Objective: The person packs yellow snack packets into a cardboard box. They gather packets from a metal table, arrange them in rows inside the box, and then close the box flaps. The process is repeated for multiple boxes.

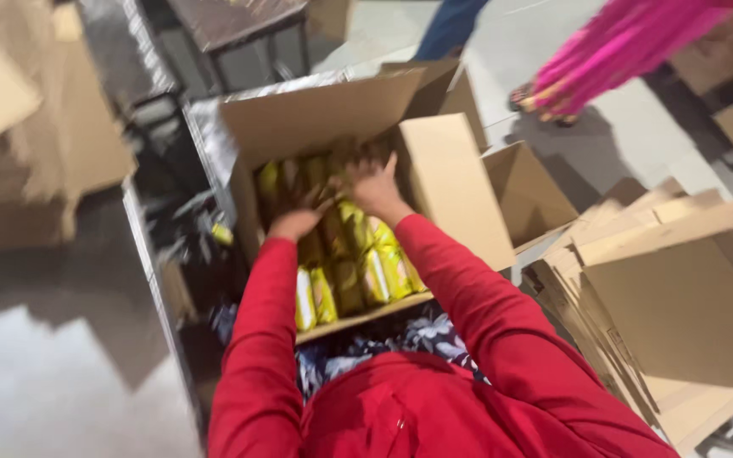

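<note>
Cardboard box [460,182]: both hands' spread fingers [383,170] press yellow packets [358,254].

An open cardboard box [460,191] is set on a metal-topped bench [205,127], whose shiny surface is seen beyond the box's far-left corner and along its left side. Rows of yellow packets [358,271] are carried inside the box. Left of the box, a small yellow item [222,233] is seen among dark, blurred clutter on the bench. Right of the box, further empty cartons [680,288] are stacked; whether they rest on the floor cannot be told.
</note>
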